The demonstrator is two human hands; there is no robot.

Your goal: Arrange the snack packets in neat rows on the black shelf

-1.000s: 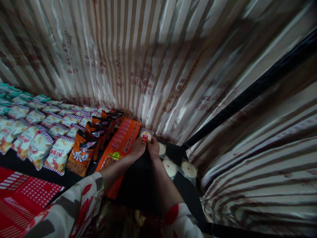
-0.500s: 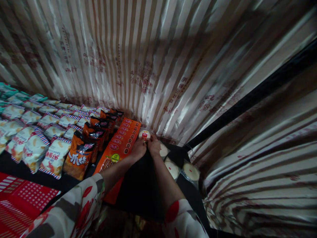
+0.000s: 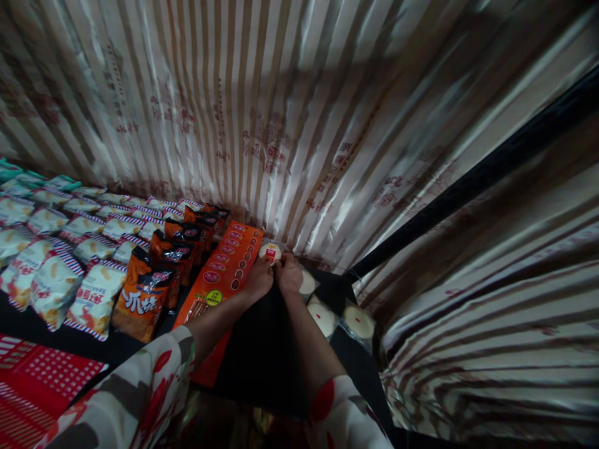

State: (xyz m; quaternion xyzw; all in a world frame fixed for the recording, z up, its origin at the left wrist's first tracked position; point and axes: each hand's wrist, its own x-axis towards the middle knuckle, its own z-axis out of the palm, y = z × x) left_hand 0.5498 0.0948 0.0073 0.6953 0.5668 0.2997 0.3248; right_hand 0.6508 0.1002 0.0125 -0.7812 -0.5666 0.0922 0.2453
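Note:
Both my hands reach to the far end of a black cloth-covered table (image 3: 262, 349). My left hand (image 3: 260, 279) and my right hand (image 3: 289, 276) are closed side by side on a small round white cake in a clear wrapper with a red label (image 3: 271, 252). The cake rests by the striped curtain, just right of a long orange packet strip (image 3: 219, 280). Three more wrapped round white cakes (image 3: 322, 317) lie to the right of my right forearm.
Orange snack bags (image 3: 143, 299) stand in a row left of the orange strip. Several white striped snack bags (image 3: 56, 280) lie in rows further left. A red patterned sheet (image 3: 42, 386) sits at the near left. A striped satin curtain (image 3: 281, 125) closes off the back and right.
The view has drifted slightly. Both hands stay pinched on the small wrapped cake at the far end, and it has shifted only a little.

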